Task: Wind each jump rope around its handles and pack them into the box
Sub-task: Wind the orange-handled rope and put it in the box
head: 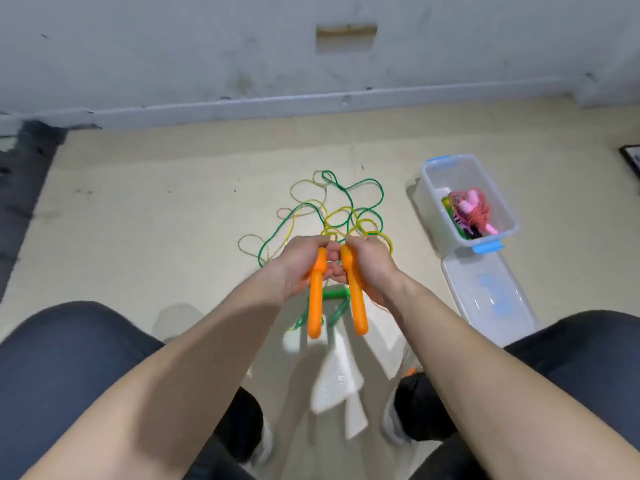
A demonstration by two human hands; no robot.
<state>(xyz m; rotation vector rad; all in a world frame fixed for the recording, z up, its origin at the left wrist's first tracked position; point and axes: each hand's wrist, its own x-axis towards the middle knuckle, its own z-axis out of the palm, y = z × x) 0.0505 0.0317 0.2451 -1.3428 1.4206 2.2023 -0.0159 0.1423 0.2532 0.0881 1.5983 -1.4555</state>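
Note:
My left hand grips one orange handle and my right hand grips the other orange handle. Both handles point down toward me, side by side. Their yellow rope trails out onto the floor, tangled with a green rope. Two green handles lie on the floor just below my hands, partly hidden. The clear plastic box with blue clips stands at the right and holds wound ropes, pink and red among them.
The box lid lies on the floor just in front of the box. My knees frame the lower left and right. A grey wall with a skirting runs along the back. A dark mat edge lies at the far left.

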